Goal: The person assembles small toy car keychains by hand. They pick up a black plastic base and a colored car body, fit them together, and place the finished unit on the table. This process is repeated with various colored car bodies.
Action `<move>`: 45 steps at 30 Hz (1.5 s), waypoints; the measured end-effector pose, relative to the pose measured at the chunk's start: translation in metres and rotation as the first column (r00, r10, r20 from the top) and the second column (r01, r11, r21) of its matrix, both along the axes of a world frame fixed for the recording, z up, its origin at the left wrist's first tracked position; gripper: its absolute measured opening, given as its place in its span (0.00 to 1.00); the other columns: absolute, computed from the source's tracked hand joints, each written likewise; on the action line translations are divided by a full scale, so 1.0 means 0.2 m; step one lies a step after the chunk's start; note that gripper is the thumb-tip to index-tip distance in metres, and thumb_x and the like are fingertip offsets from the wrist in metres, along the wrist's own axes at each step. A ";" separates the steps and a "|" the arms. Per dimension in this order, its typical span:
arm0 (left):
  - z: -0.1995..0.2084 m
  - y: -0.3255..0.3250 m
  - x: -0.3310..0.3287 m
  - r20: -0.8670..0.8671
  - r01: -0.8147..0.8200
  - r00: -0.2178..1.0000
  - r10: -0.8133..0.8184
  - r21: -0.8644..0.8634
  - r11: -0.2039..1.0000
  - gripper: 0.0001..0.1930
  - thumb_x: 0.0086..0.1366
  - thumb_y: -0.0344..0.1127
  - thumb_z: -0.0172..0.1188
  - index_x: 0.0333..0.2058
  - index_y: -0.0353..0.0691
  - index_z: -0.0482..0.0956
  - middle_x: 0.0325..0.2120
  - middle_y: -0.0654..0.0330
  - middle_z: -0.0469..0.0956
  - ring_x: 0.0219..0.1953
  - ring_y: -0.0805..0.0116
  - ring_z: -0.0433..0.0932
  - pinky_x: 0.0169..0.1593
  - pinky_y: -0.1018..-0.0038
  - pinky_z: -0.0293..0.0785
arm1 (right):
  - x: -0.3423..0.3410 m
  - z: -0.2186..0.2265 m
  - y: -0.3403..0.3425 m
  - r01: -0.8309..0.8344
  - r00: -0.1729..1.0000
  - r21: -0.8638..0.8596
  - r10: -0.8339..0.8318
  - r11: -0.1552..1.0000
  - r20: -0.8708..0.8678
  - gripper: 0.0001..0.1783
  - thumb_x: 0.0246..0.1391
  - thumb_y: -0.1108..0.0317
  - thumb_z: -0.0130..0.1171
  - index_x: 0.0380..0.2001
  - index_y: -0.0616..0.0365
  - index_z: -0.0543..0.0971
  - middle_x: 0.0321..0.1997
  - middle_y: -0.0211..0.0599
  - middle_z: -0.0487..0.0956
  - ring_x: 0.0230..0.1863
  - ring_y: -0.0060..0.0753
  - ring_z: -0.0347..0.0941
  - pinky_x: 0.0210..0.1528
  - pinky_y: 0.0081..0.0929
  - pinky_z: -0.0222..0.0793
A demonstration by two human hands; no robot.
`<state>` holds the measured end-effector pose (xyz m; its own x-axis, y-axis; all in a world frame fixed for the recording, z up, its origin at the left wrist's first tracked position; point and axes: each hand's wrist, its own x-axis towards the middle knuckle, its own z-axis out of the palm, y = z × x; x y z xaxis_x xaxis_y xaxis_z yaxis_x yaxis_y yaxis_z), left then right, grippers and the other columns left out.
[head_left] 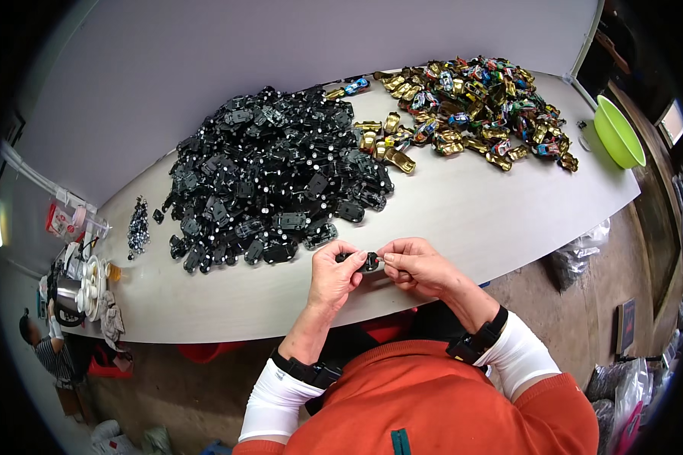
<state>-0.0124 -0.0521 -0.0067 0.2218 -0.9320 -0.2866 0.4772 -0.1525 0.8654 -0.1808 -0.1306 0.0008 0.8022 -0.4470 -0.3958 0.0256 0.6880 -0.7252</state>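
Over the table's front edge my left hand (332, 277) grips a small black toy car chassis (370, 263) between thumb and fingers. My right hand (420, 267) meets the chassis at its right end with thumb and forefinger pinched together. What those right fingertips pinch is too small to make out. Just beyond my hands rises a big heap of black toy car chassis (269, 167), many with pale wheels. Gold and coloured toy car bodies (478, 106) lie heaped at the back right, some spilling against the black heap.
A small pile of tiny dark and pale parts (138, 227) lies at the table's left. Beyond the right end stands a lime-green bowl (619, 133). A metal pot (68, 294) and a cloth (111, 318) are at the far left, near another person (53, 345).
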 end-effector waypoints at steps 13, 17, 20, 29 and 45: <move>0.06 0.08 -0.03 -0.321 -0.178 0.940 0.113 -0.180 0.968 0.08 0.62 0.30 0.52 0.39 0.35 0.72 0.28 0.61 0.74 0.27 0.71 0.74 0.35 0.74 0.74 | -0.02 0.09 0.04 -0.057 0.998 -0.210 0.056 0.976 -0.011 0.11 0.57 0.70 0.48 0.42 0.63 0.69 0.17 0.25 0.65 0.14 0.13 0.52 0.15 0.13 0.46; 0.03 0.13 0.03 -0.185 0.171 0.962 -0.202 -0.170 0.970 0.10 0.63 0.32 0.52 0.41 0.34 0.72 0.29 0.60 0.74 0.29 0.70 0.75 0.34 0.76 0.73 | -0.03 0.15 -0.02 -0.094 0.994 -0.205 0.103 0.974 0.032 0.11 0.56 0.70 0.50 0.40 0.66 0.71 0.18 0.26 0.67 0.15 0.13 0.54 0.15 0.14 0.47; -0.01 0.14 0.02 -0.051 0.237 0.967 -0.248 -0.162 0.958 0.10 0.62 0.33 0.54 0.40 0.34 0.73 0.30 0.60 0.75 0.30 0.74 0.73 0.33 0.80 0.68 | -0.01 0.15 -0.01 -0.151 0.987 -0.184 0.157 0.971 0.020 0.11 0.55 0.70 0.51 0.39 0.67 0.71 0.18 0.27 0.67 0.15 0.14 0.54 0.15 0.14 0.47; -0.02 0.11 0.03 0.098 0.305 0.951 -0.294 -0.130 0.943 0.09 0.62 0.30 0.54 0.39 0.32 0.75 0.29 0.62 0.76 0.30 0.79 0.71 0.34 0.84 0.66 | -0.03 0.11 -0.01 -0.157 0.985 -0.206 0.168 0.966 0.037 0.08 0.55 0.69 0.53 0.33 0.64 0.71 0.18 0.28 0.68 0.15 0.14 0.57 0.15 0.13 0.50; 0.03 0.11 0.01 0.219 0.279 0.944 -0.245 -0.142 0.950 0.07 0.61 0.27 0.53 0.36 0.33 0.76 0.28 0.65 0.76 0.29 0.81 0.70 0.32 0.86 0.65 | -0.02 0.11 0.02 -0.110 0.992 -0.284 0.125 0.953 0.035 0.04 0.56 0.72 0.51 0.32 0.61 0.71 0.17 0.27 0.68 0.15 0.13 0.56 0.14 0.13 0.48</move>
